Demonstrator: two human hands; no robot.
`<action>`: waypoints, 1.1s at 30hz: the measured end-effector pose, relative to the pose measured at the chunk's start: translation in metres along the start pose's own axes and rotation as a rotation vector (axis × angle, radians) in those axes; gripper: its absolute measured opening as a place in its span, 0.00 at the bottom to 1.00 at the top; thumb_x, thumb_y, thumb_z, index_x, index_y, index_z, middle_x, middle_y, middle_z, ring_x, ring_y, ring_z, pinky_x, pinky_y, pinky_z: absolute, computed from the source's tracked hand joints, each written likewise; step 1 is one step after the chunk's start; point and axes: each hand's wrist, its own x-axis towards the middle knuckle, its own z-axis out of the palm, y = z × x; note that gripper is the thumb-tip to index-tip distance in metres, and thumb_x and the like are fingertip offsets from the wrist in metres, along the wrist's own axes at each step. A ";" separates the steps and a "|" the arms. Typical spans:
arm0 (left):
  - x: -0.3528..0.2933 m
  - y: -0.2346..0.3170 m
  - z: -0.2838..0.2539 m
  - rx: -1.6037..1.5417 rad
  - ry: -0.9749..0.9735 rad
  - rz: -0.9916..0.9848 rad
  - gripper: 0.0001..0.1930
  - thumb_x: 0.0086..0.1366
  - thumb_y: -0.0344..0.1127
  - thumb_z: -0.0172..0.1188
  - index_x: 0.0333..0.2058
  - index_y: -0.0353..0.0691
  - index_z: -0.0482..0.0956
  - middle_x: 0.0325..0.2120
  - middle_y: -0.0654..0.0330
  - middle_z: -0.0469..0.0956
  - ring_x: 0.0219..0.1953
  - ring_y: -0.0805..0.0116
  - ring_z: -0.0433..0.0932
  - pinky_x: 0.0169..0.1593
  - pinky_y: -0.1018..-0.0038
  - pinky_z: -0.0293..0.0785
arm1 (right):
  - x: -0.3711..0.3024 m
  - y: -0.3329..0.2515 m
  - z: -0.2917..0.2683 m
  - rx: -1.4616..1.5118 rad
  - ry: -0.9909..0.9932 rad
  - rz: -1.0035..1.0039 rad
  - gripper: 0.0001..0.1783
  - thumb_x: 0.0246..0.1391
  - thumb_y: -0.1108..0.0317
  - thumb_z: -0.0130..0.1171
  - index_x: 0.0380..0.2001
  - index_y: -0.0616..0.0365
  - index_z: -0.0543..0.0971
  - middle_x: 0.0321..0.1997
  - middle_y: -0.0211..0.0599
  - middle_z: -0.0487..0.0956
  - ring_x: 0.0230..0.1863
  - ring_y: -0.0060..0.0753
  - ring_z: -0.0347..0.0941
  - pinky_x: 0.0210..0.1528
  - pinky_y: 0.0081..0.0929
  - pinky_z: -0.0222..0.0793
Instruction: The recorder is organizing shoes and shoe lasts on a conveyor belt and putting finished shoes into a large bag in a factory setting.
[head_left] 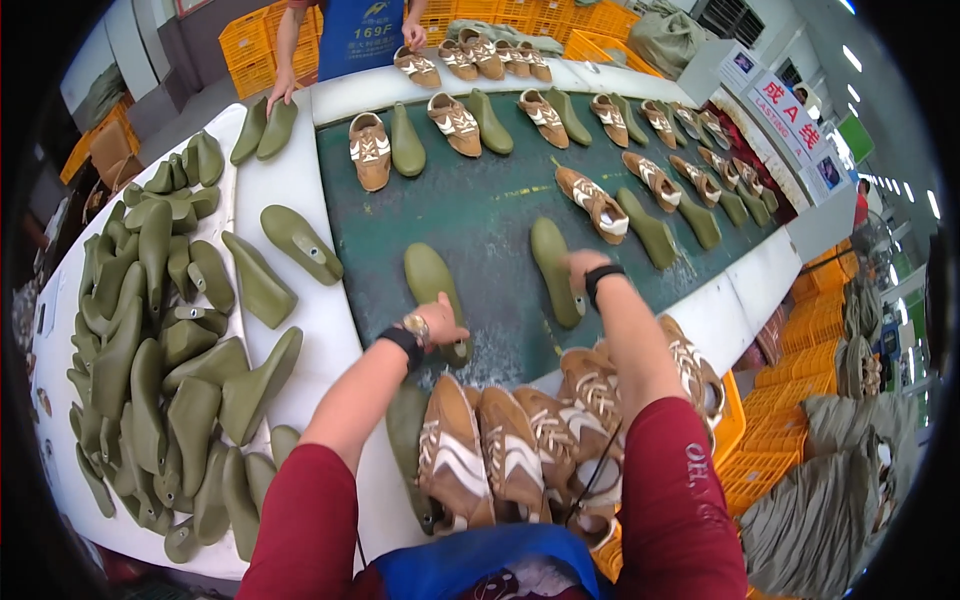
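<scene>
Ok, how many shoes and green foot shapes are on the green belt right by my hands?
Counting only the near end of the green belt; farther along, the things get too small to count.
Green foot shapes: 3 (one under the left hand, one at the right hand, one beside the shoe)
Brown shoes: 1
Total: 4

Olive-green shoe lasts on a white side table; dark green conveyor belt; tan shoes with white stripes; orange crates; dark red sleeves; blue apron.
</scene>
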 end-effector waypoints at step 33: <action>-0.223 0.004 0.152 -0.273 0.494 0.316 0.40 0.47 0.36 0.64 0.59 0.44 0.55 0.35 0.44 0.76 0.39 0.46 0.75 0.44 0.62 0.72 | -0.567 -0.059 -0.050 1.541 1.027 -1.668 0.21 0.61 0.64 0.45 0.55 0.59 0.63 0.21 0.26 0.69 0.18 0.16 0.65 0.20 0.22 0.65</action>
